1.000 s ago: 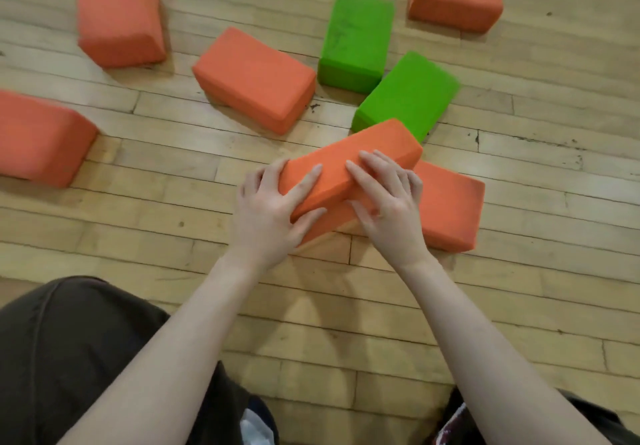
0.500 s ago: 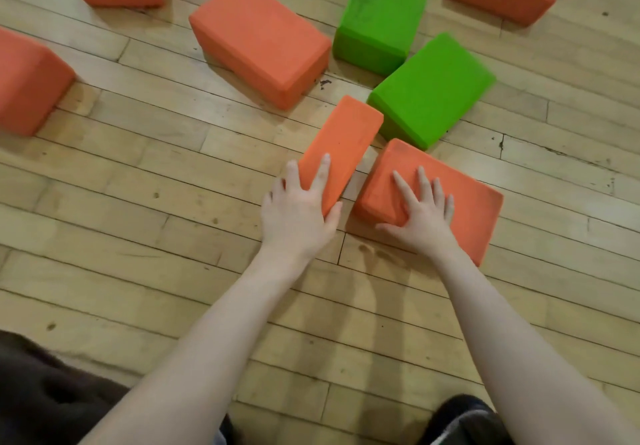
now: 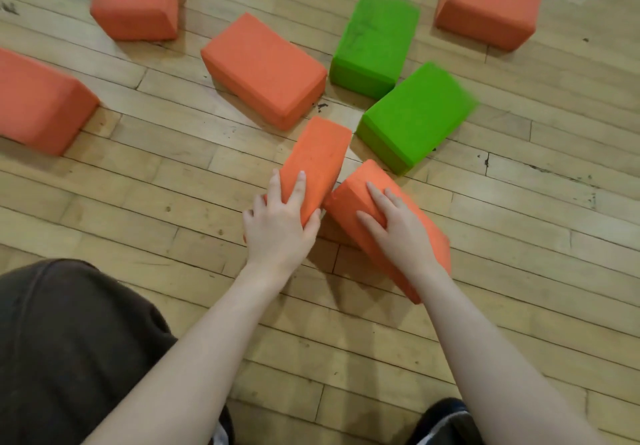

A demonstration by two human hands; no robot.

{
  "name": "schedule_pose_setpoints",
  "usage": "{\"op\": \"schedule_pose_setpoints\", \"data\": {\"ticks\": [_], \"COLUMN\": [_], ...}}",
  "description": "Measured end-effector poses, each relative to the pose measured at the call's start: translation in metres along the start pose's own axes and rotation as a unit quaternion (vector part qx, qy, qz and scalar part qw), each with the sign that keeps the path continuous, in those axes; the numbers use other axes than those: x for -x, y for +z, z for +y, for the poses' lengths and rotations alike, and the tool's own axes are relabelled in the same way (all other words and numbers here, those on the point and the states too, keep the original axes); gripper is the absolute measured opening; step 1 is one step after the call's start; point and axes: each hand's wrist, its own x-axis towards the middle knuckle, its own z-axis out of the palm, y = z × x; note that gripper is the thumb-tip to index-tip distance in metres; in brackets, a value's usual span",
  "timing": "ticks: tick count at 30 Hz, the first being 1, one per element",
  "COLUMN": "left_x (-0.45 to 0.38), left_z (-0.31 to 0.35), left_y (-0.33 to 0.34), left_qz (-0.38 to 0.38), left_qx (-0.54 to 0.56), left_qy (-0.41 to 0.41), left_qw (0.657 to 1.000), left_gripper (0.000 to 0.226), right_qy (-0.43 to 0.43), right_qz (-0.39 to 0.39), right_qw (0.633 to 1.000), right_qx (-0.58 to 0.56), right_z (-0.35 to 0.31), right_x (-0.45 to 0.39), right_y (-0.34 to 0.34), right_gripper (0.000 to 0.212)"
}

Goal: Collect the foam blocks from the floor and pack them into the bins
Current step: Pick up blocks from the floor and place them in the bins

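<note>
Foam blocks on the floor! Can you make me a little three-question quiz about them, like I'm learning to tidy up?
1. Count: how many green rectangular foam blocks lie on the wooden plank floor?
2. True or false: the left hand grips an orange rectangular foam block while the right hand grips another orange foam block.
3. Pick one: the nearer green foam block lies (a) on top of an orange block, (b) just beyond the two held blocks, (c) inside a bin.

Key
1. Two: the nearer one and the farther green foam block.
2. True.
3. b. No bin shows in this view.
</note>
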Motion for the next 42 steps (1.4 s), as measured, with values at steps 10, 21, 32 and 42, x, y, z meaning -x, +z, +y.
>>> {"op": "schedule_pose_setpoints", "data": {"ticks": [10, 21, 32, 42], "left_x": [0.008, 0.012, 0.059, 0.131], "left_z": [-0.018, -0.004, 0.06, 0.108], "left_y": [-0.009, -0.004, -0.171, -0.405], "left_qz": [-0.075, -0.051, -0.053, -0.055], "left_qx": [0.043, 0.052, 0.054, 0.048], "left_qy": [-0.038, -0.034, -0.095, -0.118], "left_qw": [0.996, 0.997, 0.993, 0.99], "left_gripper": [0.062, 0.059, 0.06, 0.061], "right_qy": [0.02, -0.068, -0.002, -0.003], "right_qz": [-0.038, 0.022, -0.02, -0.067], "right_qw": [0.999, 0.992, 1.0, 0.997], "right_qx": [-0.02, 0.105, 0.001, -0.025], "right_z": [-0.019, 0.004, -0.082, -0.216], "right_x": [0.018, 0.018, 0.068, 0.154], "right_y": [-0.008, -0.008, -0.162, -0.358], "right_gripper": [0.059, 0.08, 0.075, 0.076]}}
